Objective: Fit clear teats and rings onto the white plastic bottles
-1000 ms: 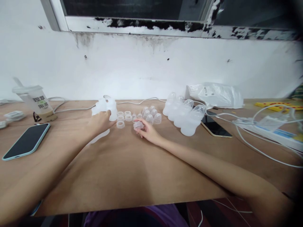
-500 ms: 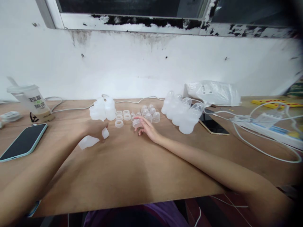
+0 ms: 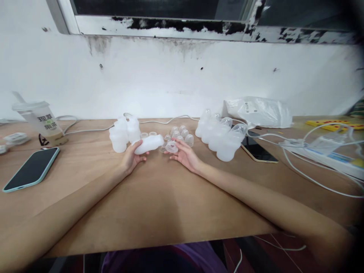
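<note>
Working above a wide wooden table, bringing left hand and right hand near each other over its middle, probably for comfortable handling. Leaving a plastic bag well apart, behind the right hand's grip and to its right, seemingly for being out of the way. Keeping capped bottles nearer to this grip, also on its right side, perhaps for separating this kind from the others. Having plain bottles upright behind the left hand's grip, slightly to its left, maybe for easy reaching. Holding one white bottle in this left grip, closing partly around the body, with thumb above and fingers beneath. Tilting it almost onto its side, turning one end toward the right grip, likely for making both pieces face each other. Gathering clear domes just behind the right grip, probably for saving space. Holding a clear round piece in this grip, only half closing the fingers around its edge, maybe for keeping its front uncovered. Keeping rings behind the left grip, partly hiding them with the held bottle.
</note>
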Motion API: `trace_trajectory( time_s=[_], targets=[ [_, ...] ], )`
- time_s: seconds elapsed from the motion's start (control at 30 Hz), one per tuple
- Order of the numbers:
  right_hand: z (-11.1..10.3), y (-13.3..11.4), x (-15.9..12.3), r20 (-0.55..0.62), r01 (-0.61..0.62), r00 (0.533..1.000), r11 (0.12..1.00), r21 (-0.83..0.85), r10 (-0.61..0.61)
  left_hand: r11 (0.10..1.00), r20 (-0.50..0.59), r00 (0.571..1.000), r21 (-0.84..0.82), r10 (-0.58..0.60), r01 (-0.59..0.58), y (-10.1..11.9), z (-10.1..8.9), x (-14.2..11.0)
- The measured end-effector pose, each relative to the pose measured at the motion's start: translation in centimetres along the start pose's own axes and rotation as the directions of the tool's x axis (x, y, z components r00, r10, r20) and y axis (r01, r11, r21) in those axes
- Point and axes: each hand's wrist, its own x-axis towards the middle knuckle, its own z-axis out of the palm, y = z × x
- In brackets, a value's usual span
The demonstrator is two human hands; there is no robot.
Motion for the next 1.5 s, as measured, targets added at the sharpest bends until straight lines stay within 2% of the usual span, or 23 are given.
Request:
trace_trajectory(
  time_s=[0.17, 0.47, 0.8, 0.9, 1.0, 1.17, 1.37, 1.43, 1.5],
  targets=[
    [-0.1, 0.2, 0.5, 0.004, 0.011, 1.0, 0.998, 0.061, -0.012, 1.0, -0.054, 0.999, -0.003, -0.003, 0.003, 0.3, -0.2, 0.3],
    [-0.1, 0.2, 0.4, -0.065, 0.052, 0.997, 0.999, 0.015, -0.051, 1.0, -0.022, 1.0, 0.029, -0.008, 0.009, 0.2, 0.0, 0.1],
    [0.1, 0.1, 0.5, -0.056, 0.08, 0.995, 0.997, 0.021, -0.079, 0.999, -0.01, 1.0, 0.05, -0.003, 0.003, 0.2, 0.1, 0.1],
    [0.0, 0.2, 0.6, -0.038, 0.09, 0.995, 0.996, -0.007, -0.091, 0.998, -0.007, 1.0, 0.07, 0.009, -0.008, 0.1, 0.1, 0.1],
    [-0.2, 0.5, 0.6, -0.043, 0.124, 0.991, 0.986, -0.112, -0.129, 0.993, 0.004, 1.0, 0.111, 0.024, -0.024, 0.1, 0.2, 0.0],
    [-0.2, 0.8, 0.4, 0.016, 0.188, 0.981, 0.917, -0.351, -0.195, 0.985, 0.019, 0.999, 0.166, 0.035, -0.038, 0.0, 0.3, -0.2],
    [0.1, 0.8, 0.2, 0.139, 0.281, 0.96, 0.832, -0.478, -0.245, 0.971, 0.07, 0.996, 0.232, 0.048, -0.063, -0.3, 0.4, -0.6],
    [0.2, 0.8, -0.1, 0.193, 0.352, 0.936, 0.774, -0.526, -0.294, 0.971, 0.082, 0.996, 0.233, 0.036, -0.054, -0.3, 0.5, -0.7],
    [0.3, 0.7, -0.4, 0.264, 0.44, 0.897, 0.665, -0.603, -0.355, 0.974, 0.108, 0.994, 0.223, 0.004, -0.028, -0.2, 0.5, -0.7]
  ],
)
